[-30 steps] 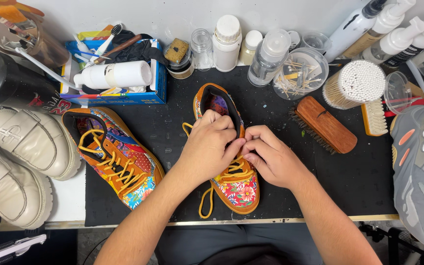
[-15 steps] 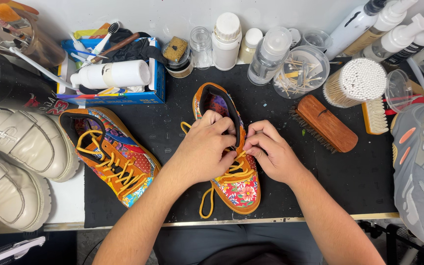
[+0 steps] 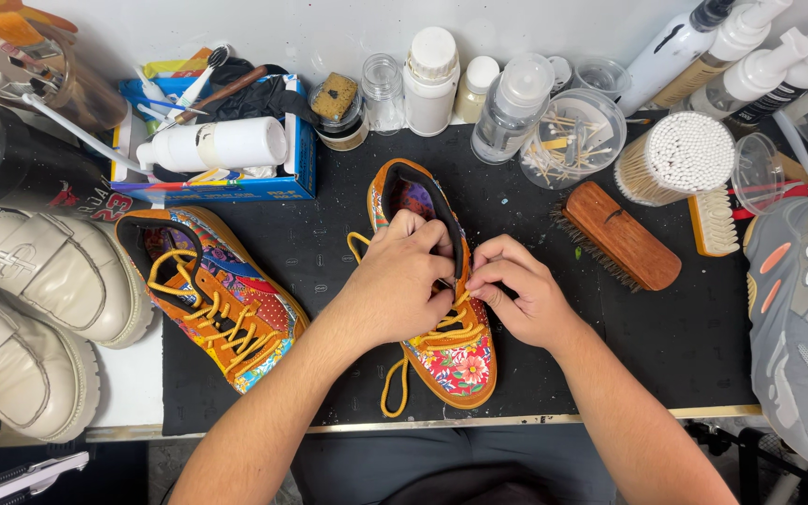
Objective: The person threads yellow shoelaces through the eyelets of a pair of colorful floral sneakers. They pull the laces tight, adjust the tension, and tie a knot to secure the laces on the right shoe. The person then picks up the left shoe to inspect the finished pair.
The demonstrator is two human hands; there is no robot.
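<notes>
A colourful patchwork sneaker (image 3: 455, 365) with yellow laces lies on a black mat (image 3: 329, 243), toe toward me. My left hand (image 3: 402, 281) rests over its tongue and pinches a lace near the upper eyelets. My right hand (image 3: 516, 295) pinches the yellow lace (image 3: 451, 327) on the shoe's right side, fingertips close to the left hand's. A loose lace end (image 3: 391, 388) loops off the shoe's left side. The matching sneaker (image 3: 217, 299), fully laced, lies on its side to the left.
Two cream loafers (image 3: 30, 309) sit at far left, a grey sneaker (image 3: 801, 318) at far right. A wooden brush (image 3: 621, 236), cotton swabs (image 3: 680, 154), toothpick tub (image 3: 572, 138), bottles (image 3: 430, 79) and a blue box of tools (image 3: 217, 140) line the back.
Both hands have shifted slightly up the shoe toward its collar, still working the yellow lace. The shoe itself stays put.
</notes>
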